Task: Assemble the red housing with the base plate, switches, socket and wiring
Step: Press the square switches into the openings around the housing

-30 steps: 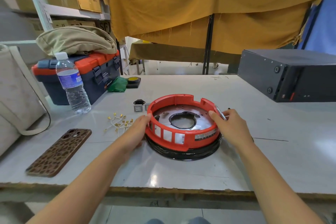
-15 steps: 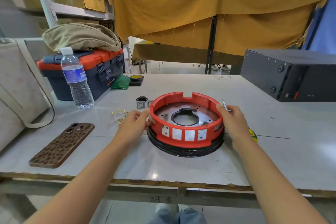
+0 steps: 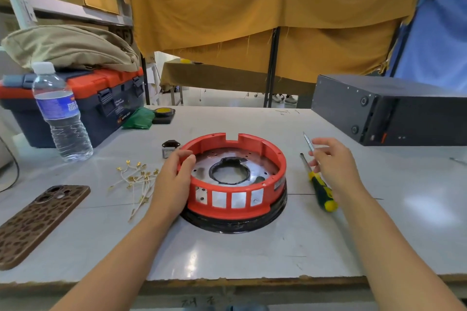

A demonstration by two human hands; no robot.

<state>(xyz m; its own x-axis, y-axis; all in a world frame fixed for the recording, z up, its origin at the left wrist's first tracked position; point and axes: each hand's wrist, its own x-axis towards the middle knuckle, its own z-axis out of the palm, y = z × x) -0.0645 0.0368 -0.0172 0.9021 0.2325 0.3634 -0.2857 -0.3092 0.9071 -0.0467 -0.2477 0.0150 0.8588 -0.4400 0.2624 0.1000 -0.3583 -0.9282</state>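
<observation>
Head view: red housing [image 3: 233, 177] sits near the middle of the bench [image 3: 227, 255], a ring with a notch in its far wall and a row of rectangular windows along its near wall. It rests on a black ring [image 3: 235, 225] that shows under its lower edge. Inside it lies the metal base plate [image 3: 255, 168], drilled with small holes and with a round black-rimmed opening at its centre.

The left hand [image 3: 174, 182] grips the housing's left wall, thumb hooked over the rim and fingers against the outside. The right hand [image 3: 333, 164] is off the housing, to its right, and pinches a thin metal tool [image 3: 308, 141] that points toward the far edge; its fingers are partly curled. Under that hand, a green and yellow screwdriver [image 3: 319, 187] lies on the bench with its shaft toward the far edge.

Just beyond the left hand, touching nothing else, a black socket [image 3: 171, 144] and a small grey switch [image 3: 166, 153] sit beside the housing. Loose wiring [image 3: 136, 179] with brass terminals lies to the left of the left hand.

Toward the left edge stand a water bottle [image 3: 60, 113] and a blue and orange toolbox [image 3: 83, 101] with a tan bag [image 3: 70, 47] on top. A phone [image 3: 38, 222] in a patterned case lies at the near left corner. A black metal box [image 3: 389, 108] occupies the far right corner.
</observation>
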